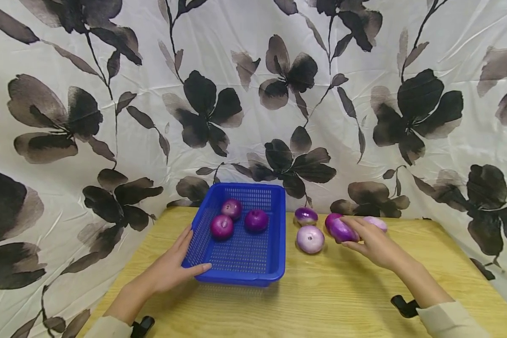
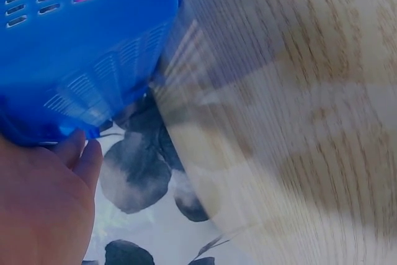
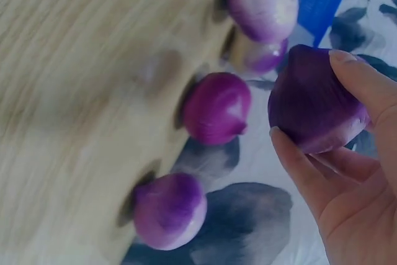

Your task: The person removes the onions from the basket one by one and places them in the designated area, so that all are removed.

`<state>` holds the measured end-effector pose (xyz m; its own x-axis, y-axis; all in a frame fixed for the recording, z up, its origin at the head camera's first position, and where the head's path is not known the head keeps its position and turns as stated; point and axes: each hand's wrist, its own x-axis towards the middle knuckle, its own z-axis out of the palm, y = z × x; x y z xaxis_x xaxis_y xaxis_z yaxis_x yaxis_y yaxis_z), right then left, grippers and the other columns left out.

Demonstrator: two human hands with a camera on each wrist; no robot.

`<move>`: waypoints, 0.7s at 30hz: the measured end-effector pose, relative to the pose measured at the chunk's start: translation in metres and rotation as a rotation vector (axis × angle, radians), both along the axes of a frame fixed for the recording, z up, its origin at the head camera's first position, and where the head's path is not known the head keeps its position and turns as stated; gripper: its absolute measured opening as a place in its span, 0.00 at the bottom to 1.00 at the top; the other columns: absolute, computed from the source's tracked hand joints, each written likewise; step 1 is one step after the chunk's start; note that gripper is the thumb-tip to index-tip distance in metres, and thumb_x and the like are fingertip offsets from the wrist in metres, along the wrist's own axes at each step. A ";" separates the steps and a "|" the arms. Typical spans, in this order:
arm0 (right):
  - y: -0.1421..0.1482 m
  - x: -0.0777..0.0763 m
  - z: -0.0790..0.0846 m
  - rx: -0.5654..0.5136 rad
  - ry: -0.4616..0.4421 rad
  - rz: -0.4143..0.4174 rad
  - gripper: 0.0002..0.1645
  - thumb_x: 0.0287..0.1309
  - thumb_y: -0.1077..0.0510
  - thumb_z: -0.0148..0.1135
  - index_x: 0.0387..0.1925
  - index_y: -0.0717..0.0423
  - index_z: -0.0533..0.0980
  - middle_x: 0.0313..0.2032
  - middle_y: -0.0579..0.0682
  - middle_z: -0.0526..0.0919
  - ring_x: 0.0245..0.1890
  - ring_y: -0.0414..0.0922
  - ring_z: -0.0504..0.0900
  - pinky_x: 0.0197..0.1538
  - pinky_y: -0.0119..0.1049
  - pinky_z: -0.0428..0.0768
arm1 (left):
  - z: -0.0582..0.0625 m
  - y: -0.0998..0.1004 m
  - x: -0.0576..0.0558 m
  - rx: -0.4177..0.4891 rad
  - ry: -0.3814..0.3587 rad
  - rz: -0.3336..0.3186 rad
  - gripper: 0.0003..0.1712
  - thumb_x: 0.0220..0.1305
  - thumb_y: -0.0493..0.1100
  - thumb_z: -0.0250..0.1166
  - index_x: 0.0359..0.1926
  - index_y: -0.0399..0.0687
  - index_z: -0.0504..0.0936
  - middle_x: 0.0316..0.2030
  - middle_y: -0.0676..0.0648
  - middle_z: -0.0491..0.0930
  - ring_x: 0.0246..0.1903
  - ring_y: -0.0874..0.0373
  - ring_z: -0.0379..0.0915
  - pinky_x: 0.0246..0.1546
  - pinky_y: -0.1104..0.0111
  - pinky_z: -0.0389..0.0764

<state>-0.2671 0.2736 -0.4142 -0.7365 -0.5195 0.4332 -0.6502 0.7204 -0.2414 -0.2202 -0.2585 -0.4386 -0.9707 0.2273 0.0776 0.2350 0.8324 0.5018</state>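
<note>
My right hand point(image 1: 376, 244) holds a purple onion point(image 1: 343, 230) above the right part of the table, thumb and fingers around it. The right wrist view shows this held onion point(image 3: 313, 100) between the thumb and fingertips. Beyond it on the table lie a magenta onion point(image 1: 332, 219) and a pale one point(image 1: 377, 223), both partly hidden in the head view. My left hand point(image 1: 165, 267) grips the near left corner of a blue plastic basket point(image 1: 280, 239), thumb over the front rim and fingers along the side. Three red onions point(image 1: 256, 220) sit inside the basket.
Between the basket and my right hand rest a two-toned onion point(image 1: 306, 216) and a whitish-purple onion point(image 1: 310, 239). The light wooden table point(image 1: 321, 300) ends at a floral cloth point(image 1: 245, 117) behind it. Each wrist wears a black strap mount point(image 1: 404, 306).
</note>
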 end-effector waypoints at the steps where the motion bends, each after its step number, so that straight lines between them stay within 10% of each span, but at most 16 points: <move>1: 0.002 0.000 -0.002 0.005 0.001 -0.007 0.36 0.58 0.60 0.74 0.66 0.65 0.73 0.58 0.66 0.80 0.58 0.65 0.79 0.59 0.63 0.77 | 0.000 0.000 0.000 -0.003 0.002 -0.002 0.71 0.58 0.79 0.62 0.82 0.42 0.38 0.82 0.42 0.34 0.77 0.32 0.43 0.70 0.35 0.56; 21: 0.009 -0.016 -0.035 0.086 -0.155 -0.002 0.35 0.57 0.60 0.75 0.63 0.67 0.74 0.51 0.65 0.82 0.52 0.63 0.82 0.57 0.62 0.78 | 0.001 -0.002 -0.004 -0.014 -0.008 -0.012 0.71 0.58 0.80 0.61 0.82 0.42 0.38 0.82 0.42 0.34 0.77 0.31 0.44 0.69 0.34 0.58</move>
<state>-0.2836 0.2826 -0.4496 -0.7921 -0.5481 0.2685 -0.6085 0.7438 -0.2766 -0.2245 -0.2601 -0.4374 -0.9684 0.2404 0.0666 0.2414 0.8365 0.4919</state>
